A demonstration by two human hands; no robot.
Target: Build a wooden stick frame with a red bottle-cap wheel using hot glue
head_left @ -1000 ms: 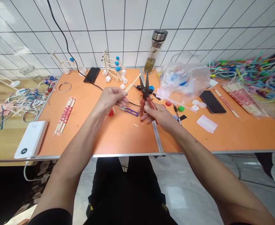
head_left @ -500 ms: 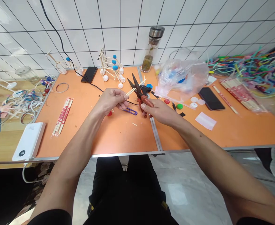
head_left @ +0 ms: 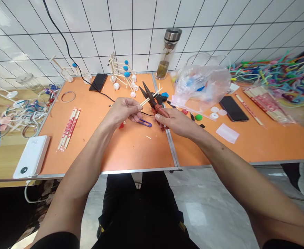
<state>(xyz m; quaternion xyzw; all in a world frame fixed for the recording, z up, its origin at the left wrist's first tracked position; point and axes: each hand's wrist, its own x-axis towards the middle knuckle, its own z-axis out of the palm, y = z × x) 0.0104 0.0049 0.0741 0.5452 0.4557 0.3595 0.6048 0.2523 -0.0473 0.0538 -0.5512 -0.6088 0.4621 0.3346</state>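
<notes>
My left hand is closed in a pinch on thin wooden sticks, which point up and to the right. In my right hand is a pair of long-nosed pliers with red handles and dark, parted jaws. The sticks pass across the jaws; whether the jaws press on them I cannot tell. Just below, a purple clip-like piece lies beside my left fingertips. Something red shows under the left hand, partly hidden. A short stick offcut rests on the orange table.
Stick models with blue and white joints stand at the back, near a phone and a glass bottle. Wrapped chopsticks and a power bank lie left. A plastic bag and second phone are right.
The pliers' jaws have shifted very slightly left, with a little more tilt. Both hands keep their grips, and the things on the table stay where they were.
</notes>
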